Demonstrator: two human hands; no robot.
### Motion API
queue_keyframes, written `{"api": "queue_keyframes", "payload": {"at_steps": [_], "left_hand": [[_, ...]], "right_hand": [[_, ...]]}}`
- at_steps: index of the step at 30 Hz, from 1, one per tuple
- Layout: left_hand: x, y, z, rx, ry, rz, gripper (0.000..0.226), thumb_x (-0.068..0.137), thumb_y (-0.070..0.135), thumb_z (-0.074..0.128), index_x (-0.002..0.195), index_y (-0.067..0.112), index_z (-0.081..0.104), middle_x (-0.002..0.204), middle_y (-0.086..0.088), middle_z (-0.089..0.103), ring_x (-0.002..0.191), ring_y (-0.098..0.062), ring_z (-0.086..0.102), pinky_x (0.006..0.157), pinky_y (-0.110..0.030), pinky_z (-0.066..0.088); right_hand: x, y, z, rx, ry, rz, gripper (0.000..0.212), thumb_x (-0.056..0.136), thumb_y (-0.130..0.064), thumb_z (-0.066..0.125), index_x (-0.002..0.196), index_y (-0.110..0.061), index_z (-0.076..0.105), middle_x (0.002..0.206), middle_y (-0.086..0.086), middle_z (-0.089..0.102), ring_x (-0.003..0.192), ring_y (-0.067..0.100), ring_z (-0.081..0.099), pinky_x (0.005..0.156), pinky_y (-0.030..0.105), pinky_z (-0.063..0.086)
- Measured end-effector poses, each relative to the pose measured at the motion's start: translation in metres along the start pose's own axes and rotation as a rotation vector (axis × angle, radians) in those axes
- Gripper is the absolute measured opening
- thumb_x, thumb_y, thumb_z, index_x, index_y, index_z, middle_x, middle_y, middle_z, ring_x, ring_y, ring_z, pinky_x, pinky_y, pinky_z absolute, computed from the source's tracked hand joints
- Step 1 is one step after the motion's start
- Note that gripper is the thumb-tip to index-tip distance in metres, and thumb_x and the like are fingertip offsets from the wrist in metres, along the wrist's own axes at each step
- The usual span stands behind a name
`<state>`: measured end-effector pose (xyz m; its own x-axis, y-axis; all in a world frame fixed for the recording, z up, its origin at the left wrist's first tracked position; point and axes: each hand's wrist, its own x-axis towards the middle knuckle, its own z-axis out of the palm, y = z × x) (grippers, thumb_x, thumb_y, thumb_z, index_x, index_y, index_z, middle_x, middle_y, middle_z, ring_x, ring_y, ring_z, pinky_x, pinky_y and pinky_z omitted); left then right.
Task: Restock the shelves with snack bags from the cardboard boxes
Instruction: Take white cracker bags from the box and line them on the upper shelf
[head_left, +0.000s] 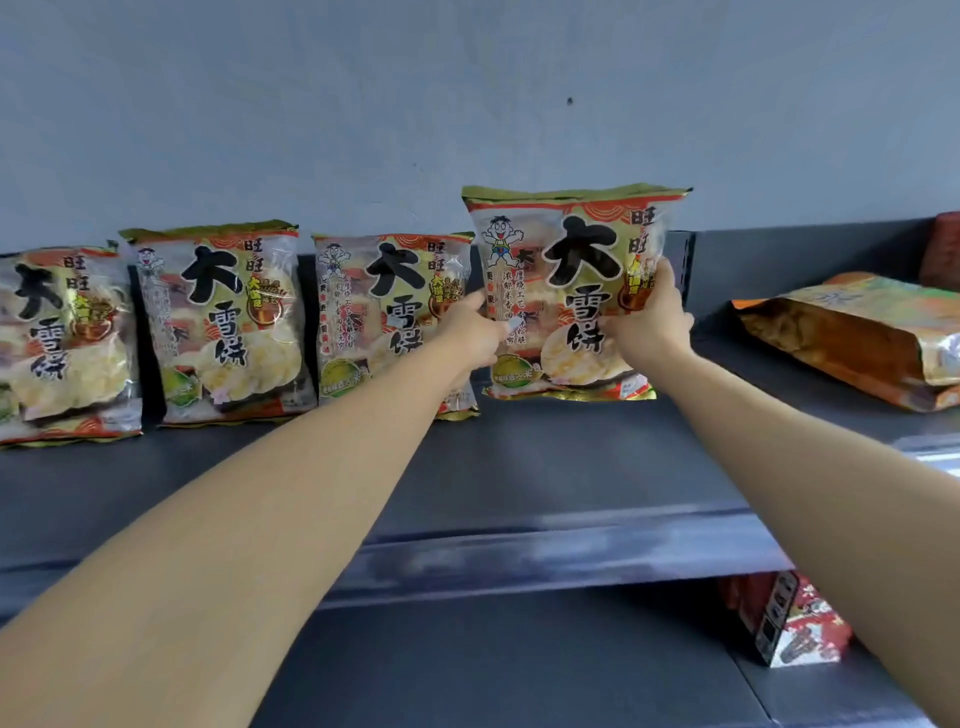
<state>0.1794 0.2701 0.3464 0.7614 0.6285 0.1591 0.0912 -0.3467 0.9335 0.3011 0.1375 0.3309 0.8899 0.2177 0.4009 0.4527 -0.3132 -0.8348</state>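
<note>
Glossy red-gold snack bag (566, 291) upright; left hand (475, 332) pinches left edge, right hand (649, 325) fingers (664, 280) wrap right edge; base seemingly touching dark-grey shelf (519, 467).

A pale grey wall (467, 78) fills the upper half of the view. On it, at about 1 o'clock, sits a small dark speck (570, 100). At 3 o'clock an orange-and-gold bag (852, 332) lies flat on its side, one end pointing toward 9 o'clock; its print is too blurred to read. Behind it, at the right edge, part of a dark red thing (943, 249) shows, cut off by the frame. At 5 o'clock, on the lower level, a red-and-white printed carton (795, 623) stands, a black panel on its near face, partly hidden.
</note>
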Motion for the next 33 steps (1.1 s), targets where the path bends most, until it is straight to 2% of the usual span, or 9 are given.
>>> {"api": "queue_keyframes", "payload": {"at_steps": [2,5,8,10,15,20,24,29,33], "left_hand": [[0.016,-0.005,0.005,-0.005,0.000,-0.023,0.060,0.092,0.011,0.061,0.146,0.018,0.035,0.125,-0.002,0.056,0.107,-0.022,0.056,0.088,-0.037,0.050],[0.038,-0.016,0.011,0.026,0.030,-0.075,0.068,0.091,0.011,0.062,0.150,0.017,0.027,0.136,-0.004,0.051,0.112,-0.023,0.056,0.091,-0.037,0.053],[0.055,-0.025,0.013,0.095,0.059,-0.070,0.066,0.092,0.008,0.060,0.149,0.018,0.029,0.133,-0.006,0.055,0.097,-0.020,0.058,0.090,-0.042,0.055],[0.063,-0.026,0.013,0.109,0.078,-0.070,0.065,0.092,0.003,0.057,0.149,0.019,0.029,0.131,-0.006,0.055,0.095,-0.021,0.058,0.089,-0.042,0.054],[0.075,-0.031,0.017,0.229,0.071,-0.038,0.064,0.088,0.003,0.059,0.146,0.015,0.033,0.137,-0.008,0.050,0.116,-0.028,0.055,0.097,-0.043,0.050],[0.069,-0.035,0.017,0.337,0.113,-0.015,0.061,0.091,0.005,0.056,0.145,0.008,0.029,0.136,-0.012,0.049,0.112,-0.030,0.056,0.094,-0.044,0.052],[0.054,-0.031,0.014,0.328,0.092,0.006,0.051,0.092,0.007,0.056,0.138,0.005,0.035,0.133,-0.014,0.048,0.111,-0.030,0.055,0.095,-0.045,0.051],[0.018,-0.023,0.004,0.355,0.008,0.089,0.048,0.093,0.010,0.056,0.137,0.007,0.040,0.117,-0.008,0.054,0.113,-0.027,0.055,0.096,-0.043,0.050],[-0.028,-0.013,-0.011,0.448,-0.065,0.216,0.044,0.092,0.010,0.056,0.135,0.008,0.045,0.125,-0.009,0.056,0.111,-0.023,0.055,0.092,-0.030,0.048]], "right_hand": [[0.015,0.008,0.011,0.007,-0.035,0.013,0.075,0.081,-0.017,0.066,0.143,-0.024,0.025,0.135,0.009,0.048,0.125,0.040,0.040,0.105,0.053,0.036],[0.031,0.016,0.027,-0.001,-0.100,0.034,0.077,0.080,-0.019,0.066,0.144,-0.023,0.023,0.136,0.009,0.048,0.125,0.040,0.042,0.106,0.054,0.035],[0.044,0.023,0.041,0.031,-0.138,0.031,0.076,0.079,-0.022,0.067,0.142,-0.026,0.024,0.134,0.007,0.050,0.121,0.038,0.047,0.102,0.055,0.040],[0.053,0.027,0.049,0.052,-0.146,0.021,0.075,0.077,-0.022,0.066,0.140,-0.027,0.027,0.132,0.006,0.051,0.119,0.037,0.050,0.099,0.055,0.043],[0.058,0.026,0.060,0.055,-0.179,0.027,0.061,0.083,-0.012,0.058,0.138,-0.018,0.031,0.137,0.011,0.040,0.117,0.034,0.051,0.100,0.046,0.045],[0.051,0.030,0.065,-0.046,-0.144,0.009,0.049,0.088,-0.008,0.047,0.135,-0.009,0.034,0.140,0.014,0.035,0.121,0.036,0.044,0.101,0.044,0.041],[0.039,0.024,0.057,-0.124,-0.055,-0.056,0.040,0.092,-0.009,0.044,0.132,-0.007,0.043,0.137,0.014,0.041,0.125,0.034,0.041,0.104,0.041,0.036],[-0.001,0.008,0.040,-0.245,-0.122,-0.182,0.044,0.092,-0.011,0.048,0.136,-0.007,0.044,0.137,0.012,0.048,0.127,0.030,0.042,0.100,0.037,0.038],[-0.049,-0.012,0.018,-0.344,-0.166,-0.290,0.040,0.093,-0.014,0.051,0.133,-0.008,0.049,0.132,0.011,0.054,0.123,0.028,0.045,0.095,0.035,0.039]]}}
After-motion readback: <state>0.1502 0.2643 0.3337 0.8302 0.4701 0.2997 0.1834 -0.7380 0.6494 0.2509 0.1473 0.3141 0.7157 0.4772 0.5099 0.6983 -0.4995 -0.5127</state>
